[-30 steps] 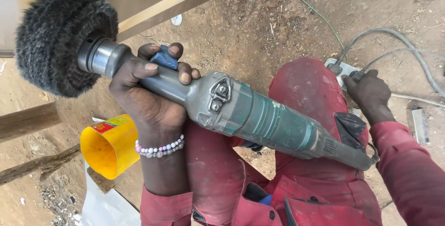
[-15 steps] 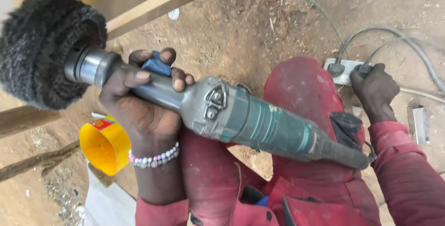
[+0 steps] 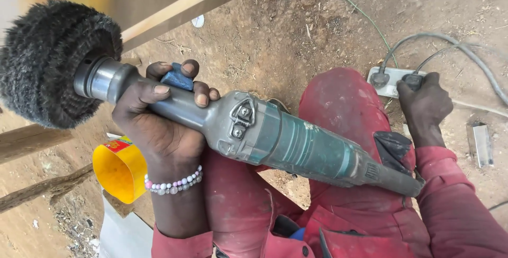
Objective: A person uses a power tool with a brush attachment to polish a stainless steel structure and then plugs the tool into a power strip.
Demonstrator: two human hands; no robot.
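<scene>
the left hand is closed around the grey neck of a green power tool, just behind its black wire brush wheel, holding the tool up across the lap over red trousers. a beaded bracelet sits on that wrist. the right hand reaches down to a white power strip on the dirt ground, fingers pinched on a black plug seated in it. a yellow container lies below the left arm, beside wooden beams
</scene>
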